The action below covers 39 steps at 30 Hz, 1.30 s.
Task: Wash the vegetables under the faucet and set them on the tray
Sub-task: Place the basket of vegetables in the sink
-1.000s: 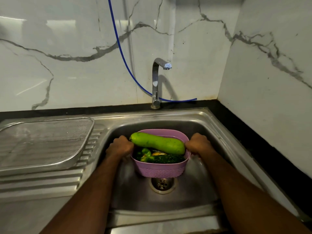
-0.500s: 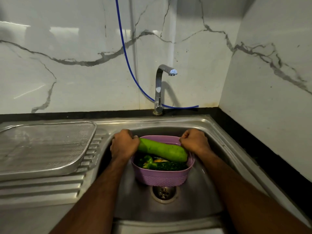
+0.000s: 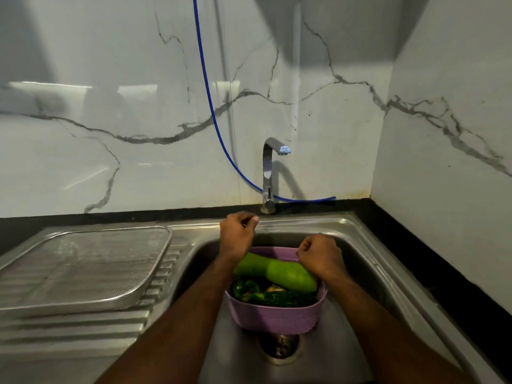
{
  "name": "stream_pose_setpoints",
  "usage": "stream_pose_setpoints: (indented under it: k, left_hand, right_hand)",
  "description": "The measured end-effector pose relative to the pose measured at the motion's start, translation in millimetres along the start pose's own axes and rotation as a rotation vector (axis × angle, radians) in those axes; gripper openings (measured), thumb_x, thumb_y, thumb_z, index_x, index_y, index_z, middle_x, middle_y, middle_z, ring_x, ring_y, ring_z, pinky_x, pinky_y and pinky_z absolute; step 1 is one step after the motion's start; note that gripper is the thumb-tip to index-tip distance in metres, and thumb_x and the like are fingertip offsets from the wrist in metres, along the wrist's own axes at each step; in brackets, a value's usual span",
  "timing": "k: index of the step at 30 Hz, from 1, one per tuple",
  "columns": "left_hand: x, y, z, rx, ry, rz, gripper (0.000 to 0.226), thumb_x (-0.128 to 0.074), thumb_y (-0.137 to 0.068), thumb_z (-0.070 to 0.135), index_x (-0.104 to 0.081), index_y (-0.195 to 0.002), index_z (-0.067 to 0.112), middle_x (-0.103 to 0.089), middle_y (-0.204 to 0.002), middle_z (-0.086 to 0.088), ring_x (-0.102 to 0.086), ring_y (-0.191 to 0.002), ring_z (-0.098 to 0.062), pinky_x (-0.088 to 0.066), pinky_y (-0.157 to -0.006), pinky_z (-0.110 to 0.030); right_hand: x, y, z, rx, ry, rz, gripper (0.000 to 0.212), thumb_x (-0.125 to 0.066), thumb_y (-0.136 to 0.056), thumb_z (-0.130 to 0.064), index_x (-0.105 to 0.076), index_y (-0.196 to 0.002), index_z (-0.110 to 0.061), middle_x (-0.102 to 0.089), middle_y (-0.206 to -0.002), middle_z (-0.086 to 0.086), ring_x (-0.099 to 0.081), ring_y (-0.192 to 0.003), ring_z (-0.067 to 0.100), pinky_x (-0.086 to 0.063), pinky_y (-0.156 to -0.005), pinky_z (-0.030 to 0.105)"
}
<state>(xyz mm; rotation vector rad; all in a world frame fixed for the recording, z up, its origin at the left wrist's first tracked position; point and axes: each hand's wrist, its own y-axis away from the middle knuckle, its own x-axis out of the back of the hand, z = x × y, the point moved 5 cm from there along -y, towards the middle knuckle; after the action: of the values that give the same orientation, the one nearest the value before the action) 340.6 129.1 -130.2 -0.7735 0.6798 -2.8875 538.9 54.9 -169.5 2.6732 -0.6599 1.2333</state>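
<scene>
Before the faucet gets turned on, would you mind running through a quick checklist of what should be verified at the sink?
1. Basket placement: the purple basket sits in the sink basin, just behind the drain. Ok.
2. Vegetables contained: the long green gourd lies across the basket top, darker greens below it. Ok.
3. Water running: none visible at the faucet spout. Not ok.
4. Basket under the spout: cannot tell from this angle.
5. Tray ready: the mesh tray rests on the drainboard with nothing on it. Ok.
6. Hands free: the left hand is raised near the faucet base, the right hand is fisted at the basket's far rim; whether either has a grip is unclear. Cannot tell.
</scene>
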Motion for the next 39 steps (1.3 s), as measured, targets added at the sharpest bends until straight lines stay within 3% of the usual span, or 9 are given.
stream_pose_setpoints:
  k: [4, 9, 12, 14, 18, 21, 24, 34, 39]
  left_hand:
    - [-13, -28, -3, 0.140, 0.118, -0.029, 0.019, -0.073, -0.089, 0.019, -0.077, -0.105, 0.010, -0.077, -0.096, -0.009, -0.073, -0.091, -0.022, -0.058, -0.090, -0.039]
    - [-26, -60, 5, 0.179, 0.192, -0.050, 0.028, -0.076, -0.087, 0.019, -0.074, -0.114, 0.010, -0.076, -0.107, -0.007, -0.070, -0.097, -0.018, -0.056, -0.095, -0.038]
    - [-36, -77, 14, 0.162, 0.170, -0.035, 0.027, -0.077, -0.087, 0.020, -0.075, -0.112, 0.011, -0.077, -0.103, -0.007, -0.069, -0.083, -0.009, -0.056, -0.088, -0.026]
    - [-41, -86, 17, 0.131, 0.137, -0.001, 0.024, -0.078, -0.085, 0.022, -0.077, -0.107, 0.011, -0.078, -0.097, -0.005, -0.068, -0.076, -0.007, -0.057, -0.086, -0.026]
    - [-47, -91, 25, 0.013, 0.006, -0.015, 0.021, -0.073, -0.090, 0.024, -0.075, -0.108, 0.014, -0.076, -0.103, -0.002, -0.068, -0.086, -0.012, -0.055, -0.087, -0.028]
    - [-48, -93, 28, -0.025, -0.032, 0.009, 0.019, -0.069, -0.093, 0.024, -0.076, -0.106, 0.012, -0.076, -0.100, -0.004, -0.063, -0.075, -0.005, -0.045, -0.069, -0.010]
    - [-49, -96, 23, -0.015, -0.021, 0.012, 0.020, -0.069, -0.093, 0.024, -0.076, -0.106, 0.011, -0.077, -0.098, -0.004, -0.060, -0.065, 0.001, -0.041, -0.060, -0.006]
    - [-48, -99, 12, 0.091, 0.129, 0.094, 0.021, -0.075, -0.088, 0.021, -0.077, -0.104, 0.008, -0.077, -0.096, -0.007, -0.067, -0.083, -0.013, -0.055, -0.089, -0.029]
    - [-51, -98, 8, 0.167, 0.200, 0.106, 0.022, -0.076, -0.087, 0.020, -0.076, -0.106, 0.009, -0.076, -0.097, -0.007, -0.068, -0.084, -0.013, -0.053, -0.078, -0.020]
  right_hand:
    - [-5, 4, -2, -0.003, -0.002, -0.009, 0.015, -0.064, -0.086, -0.028, -0.072, -0.074, -0.024, -0.075, -0.092, 0.001, -0.071, -0.093, 0.023, -0.059, -0.088, 0.039]
    - [-14, -1, -5, 0.014, 0.034, -0.038, 0.013, -0.062, -0.088, -0.031, -0.069, -0.082, -0.021, -0.075, -0.103, 0.006, -0.069, -0.106, 0.030, -0.053, -0.088, 0.033]
    - [-16, -5, -5, 0.024, 0.038, -0.036, 0.017, -0.061, -0.090, -0.030, -0.072, -0.090, -0.017, -0.075, -0.106, 0.007, -0.069, -0.107, 0.031, -0.053, -0.088, 0.033]
    - [-17, -8, 0, 0.014, 0.058, -0.033, 0.019, -0.058, -0.092, -0.029, -0.072, -0.093, -0.016, -0.075, -0.108, 0.009, -0.069, -0.108, 0.032, -0.053, -0.088, 0.034]
    - [-16, -11, 8, -0.007, 0.052, -0.024, 0.020, -0.057, -0.093, -0.028, -0.072, -0.093, -0.016, -0.074, -0.108, 0.009, -0.069, -0.108, 0.033, -0.053, -0.088, 0.034]
    - [-14, -12, 6, -0.009, 0.068, -0.024, 0.021, -0.057, -0.093, -0.028, -0.074, -0.095, -0.016, -0.074, -0.108, 0.010, -0.068, -0.108, 0.033, -0.053, -0.089, 0.034]
    - [-14, -11, 6, -0.008, 0.056, -0.031, 0.020, -0.057, -0.092, -0.027, -0.074, -0.093, -0.016, -0.075, -0.107, 0.009, -0.069, -0.106, 0.032, -0.055, -0.089, 0.035]
    - [-19, -12, 5, -0.009, 0.034, -0.054, 0.026, -0.051, -0.096, -0.024, -0.075, -0.102, -0.016, -0.073, -0.114, 0.013, -0.067, -0.111, 0.035, -0.054, -0.094, 0.037]
    - [-19, -12, 5, -0.002, 0.021, -0.064, 0.027, -0.051, -0.096, -0.026, -0.075, -0.101, -0.017, -0.074, -0.113, 0.010, -0.068, -0.110, 0.034, -0.055, -0.095, 0.038]
